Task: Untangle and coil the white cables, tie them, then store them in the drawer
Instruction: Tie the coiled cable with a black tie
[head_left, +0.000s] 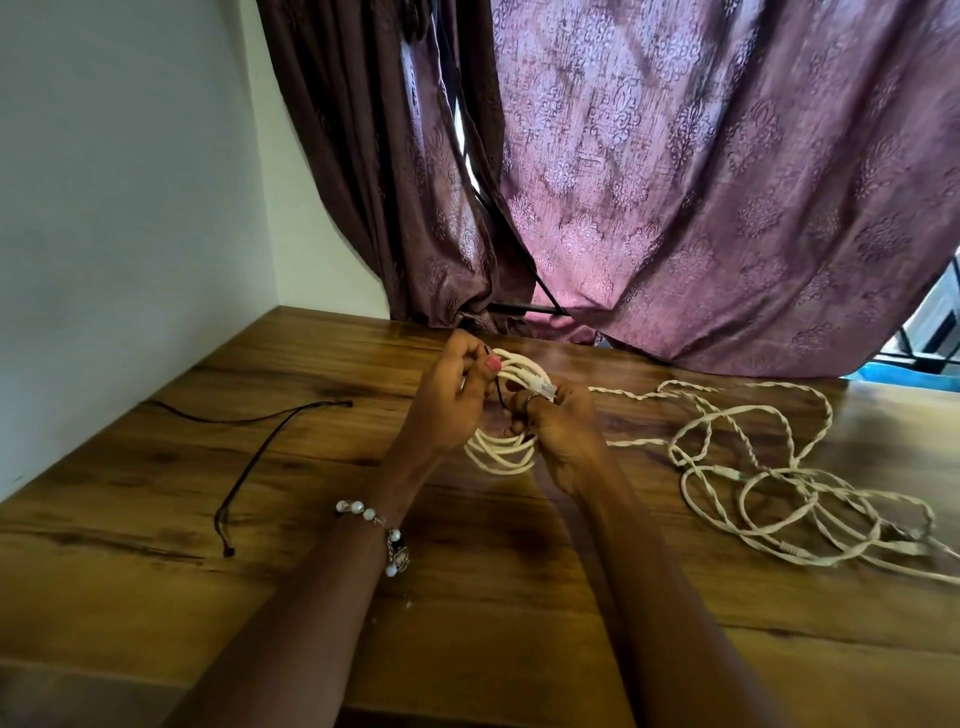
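Item 1: coiled white cable (501, 447). Several smooth round loops are sitting bunched together, held upright just above the tabletop (156, 519) at scene centre; the bundle's long axis is running near to far, its lower loops are hanging close to the wood, and a clear rectangular plug (544, 388) at the top is pointing right.

Item 2: left hand (451, 400). Fingers are curling round the far-left part of the coil, the thumb is pressing on the top loops; the grip is closing on the cable. A bracelet (371, 525) of pale round beads is hanging at the wrist.

Item 3: right hand (558, 421). It is gripping the coil's right side just below the plug, with a ring showing on one finger. A thin black tie (497, 392) is running between the two hands across the loops; which fingers are pinching it cannot be told.

Item 4: loose white cables (769, 483). Thin twisted strands are lying in a tangled sprawl of open loops on the right of the tabletop, trailing toward the right hand.

Item 5: dark cord (254, 457). Thin and limp, it is lying on the left of the tabletop, well apart from the hands, bending from far to near.

Item 6: tabletop. Brown wood with dark grain streaks.

Item 7: curtain (701, 182). Mauve fabric with a damask pattern is hanging at the far side, its hem touching the tabletop.
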